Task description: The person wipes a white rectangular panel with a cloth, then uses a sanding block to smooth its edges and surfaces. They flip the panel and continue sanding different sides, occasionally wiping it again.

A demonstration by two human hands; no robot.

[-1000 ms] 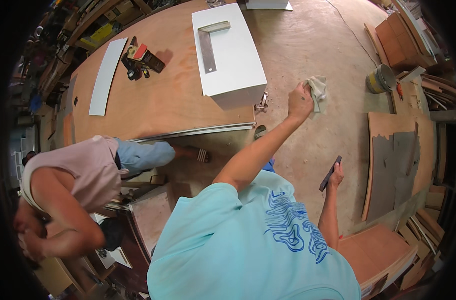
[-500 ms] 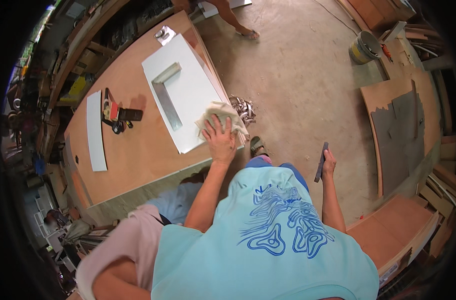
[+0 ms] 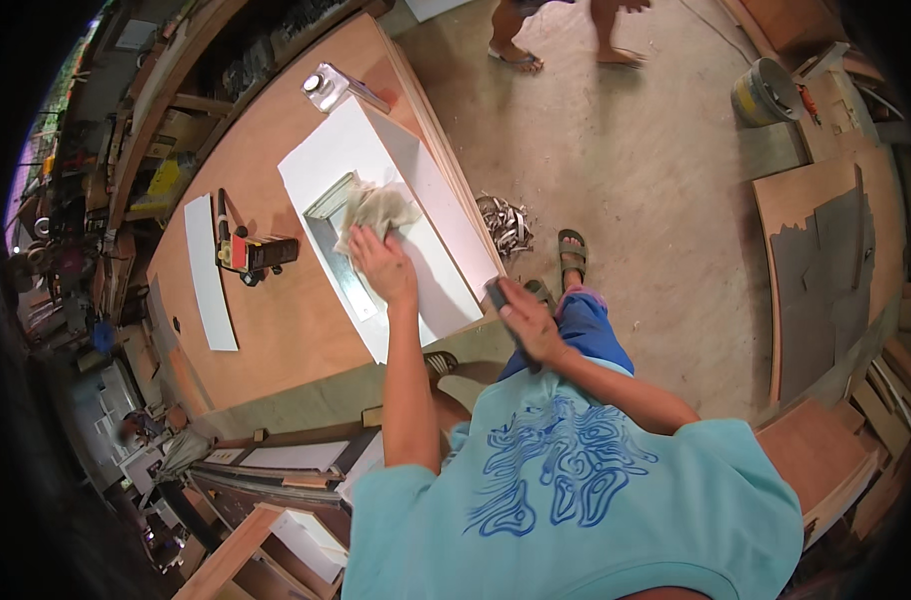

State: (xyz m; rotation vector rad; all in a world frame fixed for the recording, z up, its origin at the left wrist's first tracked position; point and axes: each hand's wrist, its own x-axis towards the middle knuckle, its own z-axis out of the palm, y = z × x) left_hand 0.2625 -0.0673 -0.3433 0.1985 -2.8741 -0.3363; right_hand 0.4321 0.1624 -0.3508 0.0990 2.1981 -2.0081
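Observation:
My left hand (image 3: 381, 260) presses a crumpled pale cloth (image 3: 386, 205) onto the top of a white box (image 3: 426, 300), over the rectangular cutout. My right hand (image 3: 529, 325) grips a dark, long bar (image 3: 498, 293) at the box's lower right corner; whether the bar touches the box is unclear. The box lies on a plywood work surface (image 3: 276, 360). Just beyond its far end sits a metal can (image 3: 326, 88). To the left are a white strip (image 3: 211, 290) and a cluster of black-and-red items (image 3: 266, 250).
A pile of silvery strips (image 3: 506, 225) lies beside the work surface. Another person's legs (image 3: 611, 35) show at top. A grey bucket (image 3: 764, 95), grey-patched boards (image 3: 821, 300) and stacked panels (image 3: 791, 450) line the right. Shelving (image 3: 151, 120) runs along the left, a wooden frame (image 3: 261, 555) below.
My left hand moved the cloth left over the cutout. My right hand swung left to the box with the bar. Another person's legs appeared at top; the person at lower left left view.

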